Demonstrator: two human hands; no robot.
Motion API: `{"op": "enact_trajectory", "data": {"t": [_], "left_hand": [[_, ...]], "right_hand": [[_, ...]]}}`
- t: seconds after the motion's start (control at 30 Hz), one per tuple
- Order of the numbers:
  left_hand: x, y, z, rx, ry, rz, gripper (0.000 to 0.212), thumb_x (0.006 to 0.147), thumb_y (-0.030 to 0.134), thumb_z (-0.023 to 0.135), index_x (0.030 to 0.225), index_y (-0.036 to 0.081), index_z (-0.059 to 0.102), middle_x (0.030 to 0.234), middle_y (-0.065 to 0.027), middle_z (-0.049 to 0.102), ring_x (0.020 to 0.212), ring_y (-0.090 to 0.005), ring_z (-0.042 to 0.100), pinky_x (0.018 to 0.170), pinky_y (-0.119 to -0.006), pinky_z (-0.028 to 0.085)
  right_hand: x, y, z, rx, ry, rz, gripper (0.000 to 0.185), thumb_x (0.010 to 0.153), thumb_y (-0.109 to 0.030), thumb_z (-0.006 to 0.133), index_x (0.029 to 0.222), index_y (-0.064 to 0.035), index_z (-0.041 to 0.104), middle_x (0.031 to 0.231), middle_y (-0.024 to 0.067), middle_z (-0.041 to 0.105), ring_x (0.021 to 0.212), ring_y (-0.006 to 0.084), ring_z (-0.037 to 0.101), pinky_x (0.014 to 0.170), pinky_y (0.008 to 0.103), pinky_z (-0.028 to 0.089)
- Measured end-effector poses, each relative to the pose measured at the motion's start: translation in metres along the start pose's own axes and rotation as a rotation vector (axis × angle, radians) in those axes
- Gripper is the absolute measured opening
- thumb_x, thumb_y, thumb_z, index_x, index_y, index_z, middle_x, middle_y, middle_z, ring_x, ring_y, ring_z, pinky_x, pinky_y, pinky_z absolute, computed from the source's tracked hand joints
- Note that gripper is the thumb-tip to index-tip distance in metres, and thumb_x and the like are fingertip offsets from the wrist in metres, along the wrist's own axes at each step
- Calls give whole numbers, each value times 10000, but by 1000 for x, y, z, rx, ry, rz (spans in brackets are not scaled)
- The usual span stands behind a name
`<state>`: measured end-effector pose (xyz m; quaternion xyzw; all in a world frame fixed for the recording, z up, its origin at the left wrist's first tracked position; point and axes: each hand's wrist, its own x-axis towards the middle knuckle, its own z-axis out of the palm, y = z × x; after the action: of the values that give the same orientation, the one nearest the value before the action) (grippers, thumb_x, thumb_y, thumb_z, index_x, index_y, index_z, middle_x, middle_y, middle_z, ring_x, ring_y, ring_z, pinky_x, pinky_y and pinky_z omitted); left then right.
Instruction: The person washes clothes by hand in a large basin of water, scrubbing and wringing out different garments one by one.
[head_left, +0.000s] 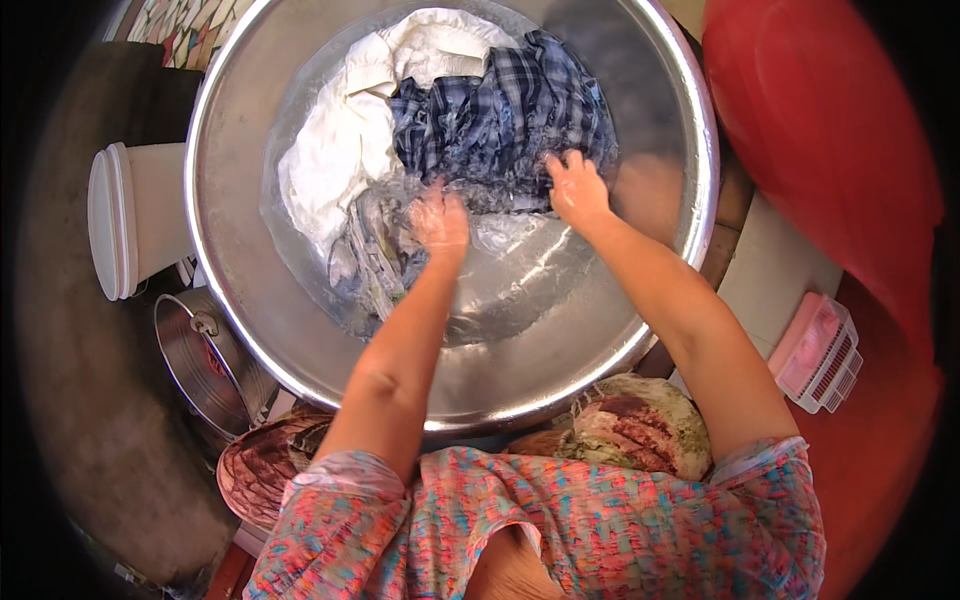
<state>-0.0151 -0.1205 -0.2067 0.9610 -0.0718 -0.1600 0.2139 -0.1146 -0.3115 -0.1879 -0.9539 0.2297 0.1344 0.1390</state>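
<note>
A large round metal basin holds water and wet cloth. Inside, a white garment lies at the upper left, against a dark blue plaid garment. A greyish patterned cloth is partly under water at the lower left. My left hand is at the water's surface between the patterned cloth and the plaid one, its fingers blurred. My right hand touches the lower right edge of the plaid garment, fingers bent; whether it grips the fabric is unclear.
Left of the basin are a white lidded bucket and a metal pail with a handle. A big red plastic object stands at the upper right. A pink and white plastic basket is at the right.
</note>
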Motion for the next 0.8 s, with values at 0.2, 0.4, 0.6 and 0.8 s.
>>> {"op": "enact_trajectory", "data": {"t": [0.2,0.4,0.6,0.8], "left_hand": [[-45,24,5,-21,-57,704,538,809,120,538,1305,318,474,1053,-227,505,986,-373,500,866,-454,410],[-12,-28,-10,349,-156,201,392,810,160,491,1195,184,558,1173,-229,500,1034,-384,502,885,-461,394],[-39,-28,-32,541,-482,394,318,811,148,475,1081,192,638,1138,-204,552,1043,-370,537,896,-433,428],[-10,94,-187,79,-191,419,261,764,63,474,938,84,668,828,-191,633,782,-351,621,709,-417,490]], "right_hand": [[-5,3,1,-136,-33,-50,599,765,-102,584,1320,-242,410,1189,79,417,967,307,531,758,402,506],[-9,-16,0,46,104,-67,618,765,-95,555,1340,-250,390,1292,139,371,1033,342,476,852,432,448],[-18,-20,-21,-16,-720,-123,634,782,-104,507,1378,-275,372,1446,169,267,1187,334,470,925,398,443],[-6,-9,-161,622,-4,-51,372,722,-23,460,989,-145,688,994,136,648,953,315,601,839,357,463]]}}
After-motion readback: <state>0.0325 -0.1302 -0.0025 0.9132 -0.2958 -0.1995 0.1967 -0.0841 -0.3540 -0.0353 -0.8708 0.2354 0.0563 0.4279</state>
